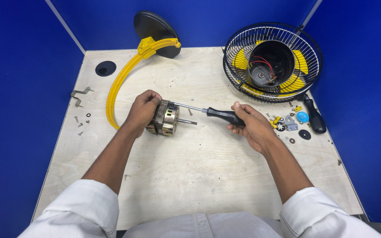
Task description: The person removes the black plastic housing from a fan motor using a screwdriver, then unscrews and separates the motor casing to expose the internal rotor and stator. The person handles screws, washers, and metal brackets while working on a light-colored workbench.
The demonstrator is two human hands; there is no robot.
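Blue partition walls box in a pale plywood desk. One small motor sits left of desk centre, shaft pointing right; left hand is clenched around its left end. Right hand grips the black handle of one screwdriver, its tip touching the motor's top edge. One curved yellow bracket lies left of the motor, one black round base behind it. One wire fan cage with yellow blades sits back right. Second black-handled tool and small loose parts lie on the right; several screws on the left.
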